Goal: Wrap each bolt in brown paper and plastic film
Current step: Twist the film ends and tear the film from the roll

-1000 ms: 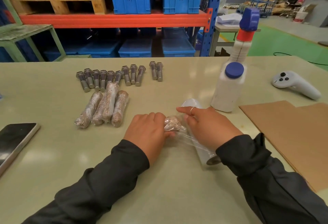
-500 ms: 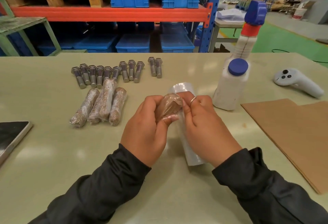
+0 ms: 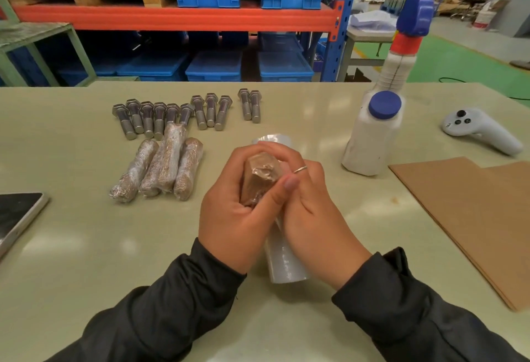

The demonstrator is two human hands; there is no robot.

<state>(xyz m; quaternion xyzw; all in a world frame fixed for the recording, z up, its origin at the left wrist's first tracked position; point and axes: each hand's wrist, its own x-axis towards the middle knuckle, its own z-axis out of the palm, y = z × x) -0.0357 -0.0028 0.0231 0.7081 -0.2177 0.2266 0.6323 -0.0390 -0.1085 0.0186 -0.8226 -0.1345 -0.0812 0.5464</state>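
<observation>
A bolt wrapped in brown paper and film [image 3: 259, 179] stands tilted up above the table's middle. My left hand [image 3: 233, 215] grips its lower part. My right hand [image 3: 309, 212] curls its fingers over the bolt's head end, thumb pressing the film. Under my hands lies the roll of plastic film [image 3: 284, 261]. Several wrapped bolts [image 3: 160, 166] lie in a bunch to the left. Behind them, several bare steel bolts [image 3: 160, 116] lie in a row. Sheets of brown paper [image 3: 473, 212] lie at the right.
A white bottle with a blue cap [image 3: 372, 135] stands right of my hands, a taller spray bottle [image 3: 404, 46] behind it. A white controller [image 3: 481, 131] lies at the far right, a phone [image 3: 17, 218] at the left edge. Shelving with blue crates stands behind the table.
Both hands lifted the wrapped bolt off the table and tipped it upright. The film roll now lies under them, pointing toward me.
</observation>
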